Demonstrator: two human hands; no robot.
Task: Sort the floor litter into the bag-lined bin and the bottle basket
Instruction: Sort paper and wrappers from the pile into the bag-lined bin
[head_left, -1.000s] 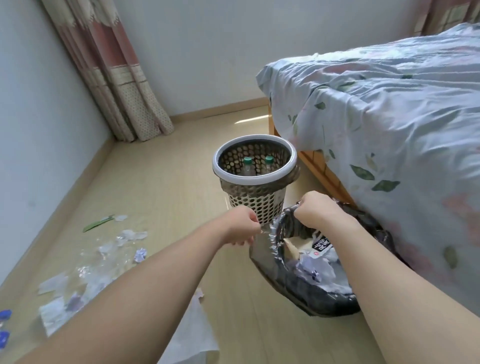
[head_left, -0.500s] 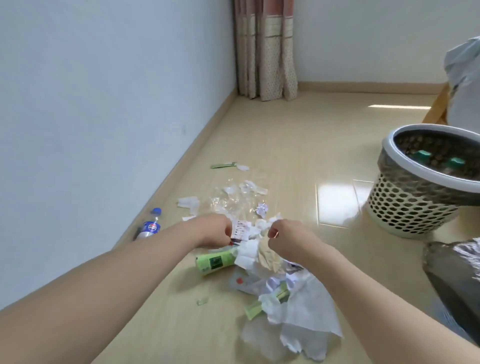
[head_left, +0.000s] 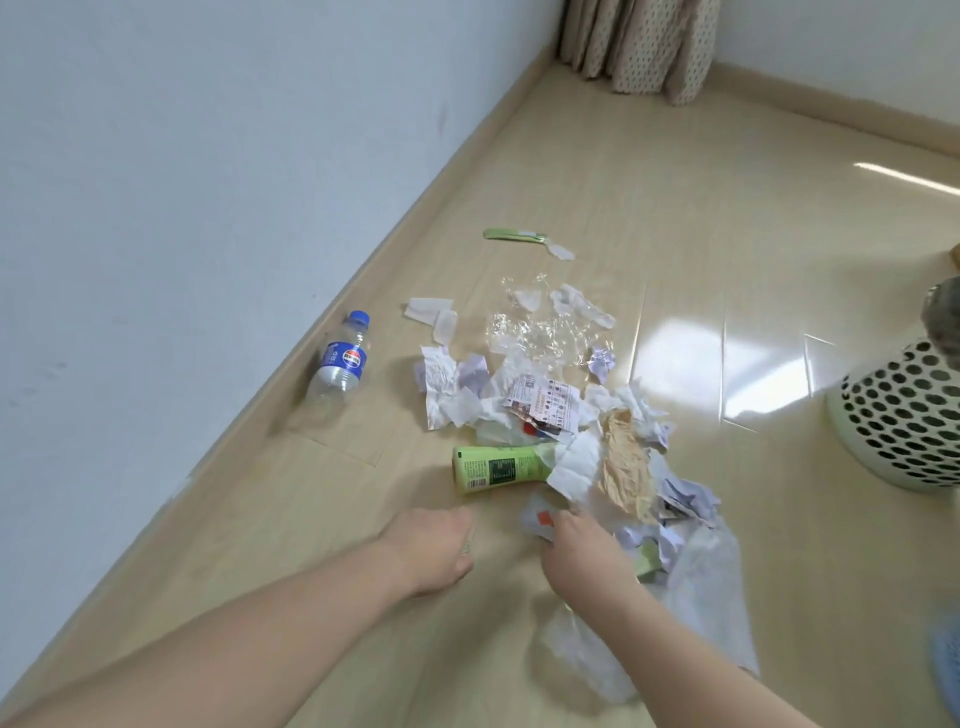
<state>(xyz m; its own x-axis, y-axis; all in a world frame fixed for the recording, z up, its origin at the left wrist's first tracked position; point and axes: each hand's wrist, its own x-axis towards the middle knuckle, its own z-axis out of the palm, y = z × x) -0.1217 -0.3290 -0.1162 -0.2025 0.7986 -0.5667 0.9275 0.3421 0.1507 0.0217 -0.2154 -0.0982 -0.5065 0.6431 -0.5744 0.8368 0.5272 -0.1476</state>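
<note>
Head view: green bottle (head_left: 496, 468) is catalogued lying on its side on the floor, its neck end buried under crumpled paper (head_left: 574, 465). Judged light, stiff, slippery; best gripped mid-body. Left hand (head_left: 434, 548), just below it, appears curled, holding nothing. Right hand (head_left: 582, 551) pinches a paper scrap (head_left: 540, 519).

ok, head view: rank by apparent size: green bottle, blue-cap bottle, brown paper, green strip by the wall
1-3. Green bottle, blue-cap bottle and brown paper: too alike to rank; the green bottle's top is under paper, and the blue-cap bottle lies farther off.
4. Green strip: clearly smallest, though farthest from the camera.
</note>
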